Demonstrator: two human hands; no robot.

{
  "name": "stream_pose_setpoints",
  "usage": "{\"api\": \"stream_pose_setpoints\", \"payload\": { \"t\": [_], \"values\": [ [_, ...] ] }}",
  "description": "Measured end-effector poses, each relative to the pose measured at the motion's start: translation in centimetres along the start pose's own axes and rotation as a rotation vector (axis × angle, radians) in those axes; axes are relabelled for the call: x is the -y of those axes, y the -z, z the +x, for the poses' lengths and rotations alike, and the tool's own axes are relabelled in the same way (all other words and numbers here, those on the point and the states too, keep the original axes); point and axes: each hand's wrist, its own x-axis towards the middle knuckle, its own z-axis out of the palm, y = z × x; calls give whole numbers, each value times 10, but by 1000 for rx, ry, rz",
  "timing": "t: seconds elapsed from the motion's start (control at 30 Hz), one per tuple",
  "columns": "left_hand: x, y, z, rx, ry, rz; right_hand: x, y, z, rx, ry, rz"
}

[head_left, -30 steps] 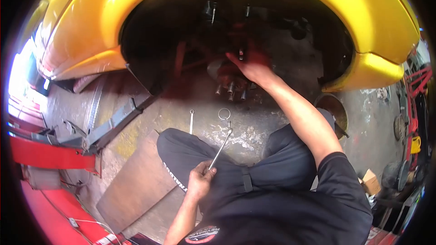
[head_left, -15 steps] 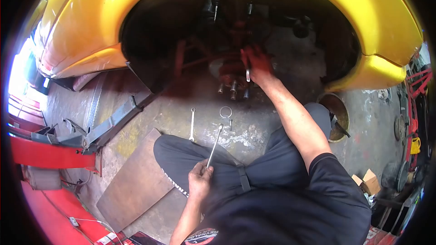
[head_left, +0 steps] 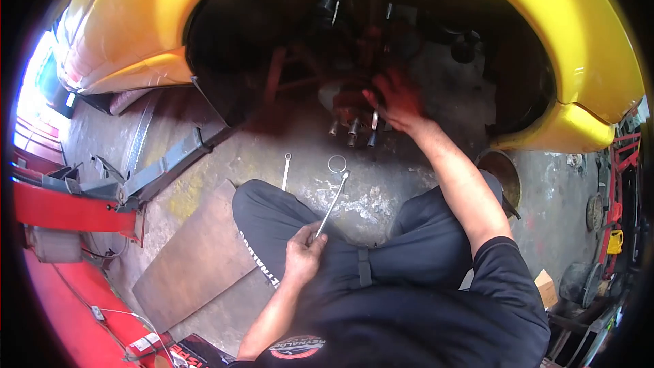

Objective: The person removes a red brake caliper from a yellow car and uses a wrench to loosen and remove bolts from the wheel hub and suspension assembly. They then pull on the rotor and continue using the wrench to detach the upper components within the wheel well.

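Observation:
My left hand [head_left: 304,253] is closed round the lower end of a long silver wrench [head_left: 332,203], which points up and away over my lap. My right hand [head_left: 400,103] reaches into the dark wheel well, at the right side of a hub [head_left: 349,101] with several studs. Its fingers are dim and blurred; a bright metal piece [head_left: 375,119] shows beside them, and whether they hold it is unclear. On the floor past my knees lie a second wrench [head_left: 286,169] and a metal ring [head_left: 337,163].
A yellow car body [head_left: 586,41] arches over the wheel well. On the left are a grey lift arm [head_left: 163,167], red equipment [head_left: 68,215] and a brown board [head_left: 191,259]. To the right are a round pan [head_left: 501,163] and a cardboard box [head_left: 545,288].
The view has shifted slightly. My left hand still grips the wrench, whose tip has swung a little right. My right hand remains beside the hub, its fingers in a slightly different pose.

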Motion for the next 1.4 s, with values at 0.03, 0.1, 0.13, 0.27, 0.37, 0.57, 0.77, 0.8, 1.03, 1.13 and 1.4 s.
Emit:
{"api": "stream_pose_setpoints", "payload": {
  "t": [0.03, 0.1, 0.13, 0.27, 0.37, 0.57, 0.77, 0.8, 1.03, 1.13, 1.4],
  "values": [
    [-1, -1, 3, -4, -13, 17, -3, -4, -1, 26, -5, -11],
    [-1, -1, 5, -9, -23, 40, -3, -9, -3, 91, -12, -26],
    [-2, 0, 6, -23, -21, 34, -3, -9, -1, 137, -29, 12],
    [5, 1, 7, -45, 17, -19, 1, 4, 11, 168, -102, 157],
    [11, -1, 6, -45, 23, 38, 2, 5, 10, 104, -124, 183],
    [-9, -3, 13, -60, -2, -5, -11, -12, 16, 36, -31, 202],
    [-35, -29, 30, -305, -591, 175, 3, -8, 4, -26, -157, 297],
    [-38, -32, 38, -339, -678, 232, 3, -7, 5, -62, -137, 314],
    [-24, -61, 92, -413, -823, 321, 3, -9, 2, -58, -156, 358],
    [-23, -73, 103, -386, -755, 267, 2, -10, 1, -58, -162, 378],
    [-68, -67, 73, 16, -117, -62, 14, -12, -9, -167, -233, 585]
  ]
}}
